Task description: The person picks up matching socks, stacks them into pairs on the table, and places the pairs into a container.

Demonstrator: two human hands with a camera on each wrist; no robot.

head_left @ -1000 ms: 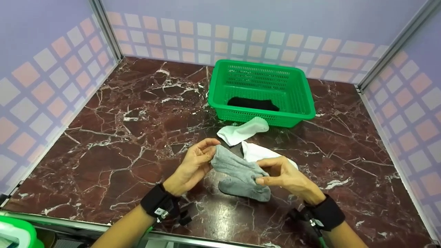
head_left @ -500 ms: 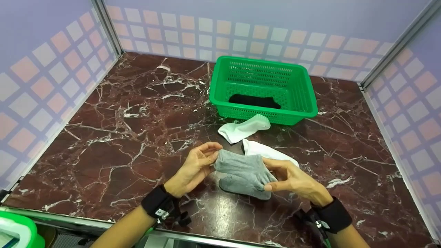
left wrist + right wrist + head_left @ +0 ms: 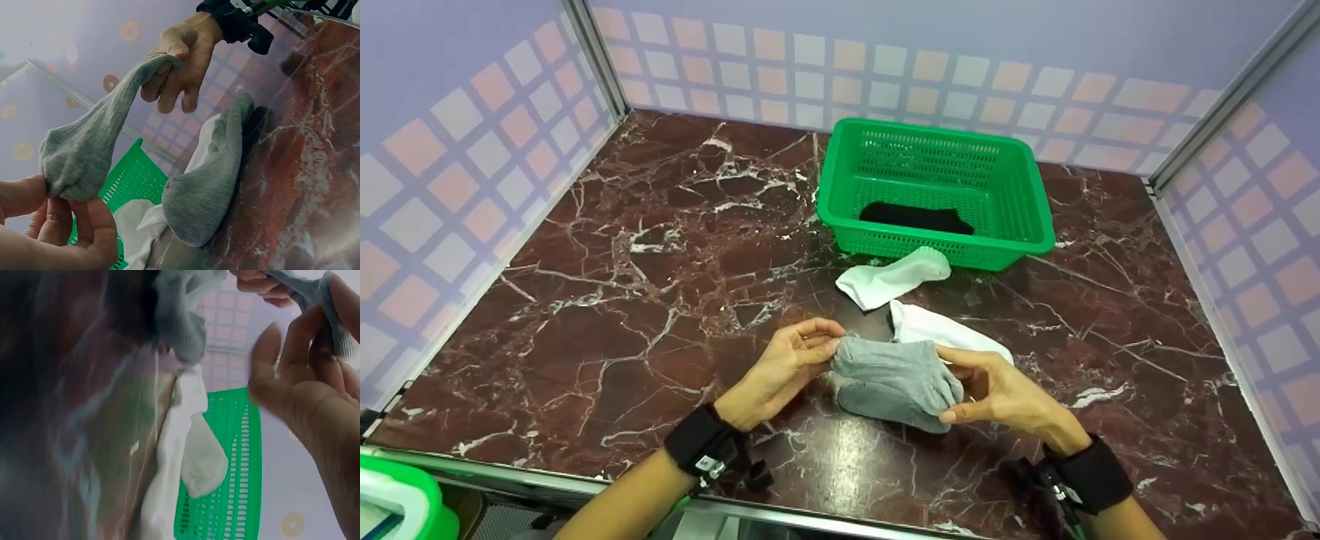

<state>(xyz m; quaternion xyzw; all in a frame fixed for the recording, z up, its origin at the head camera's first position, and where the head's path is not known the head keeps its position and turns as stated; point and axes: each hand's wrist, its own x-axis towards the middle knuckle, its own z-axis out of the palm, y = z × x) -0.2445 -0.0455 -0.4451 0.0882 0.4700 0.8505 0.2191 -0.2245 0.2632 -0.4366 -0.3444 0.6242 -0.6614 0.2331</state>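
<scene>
A grey ribbed sock (image 3: 889,361) is stretched between my two hands above the table. My left hand (image 3: 784,367) pinches its left end between thumb and fingertips. At the other end, my right hand (image 3: 1005,390) grips the fabric by thumb and fingers. In the left wrist view, the held sock (image 3: 90,140) hangs clear of the table. A second grey sock (image 3: 877,403) lies on the table just below it, partly covered in the head view. Beyond the hands lie two white socks: one (image 3: 949,331) close behind the held sock, the other (image 3: 894,279) by the basket.
A green perforated basket (image 3: 840,232) stands at the back, with a black sock (image 3: 915,216) inside. Tile-patterned walls (image 3: 810,67) enclose the marbled table (image 3: 607,315) at the back and sides. A green and white container (image 3: 412,495) shows beyond the front left edge.
The held grey sock has come down slightly and lies more level. My right hand has shifted right and down, spreading the sock wider; the left has dropped a little.
</scene>
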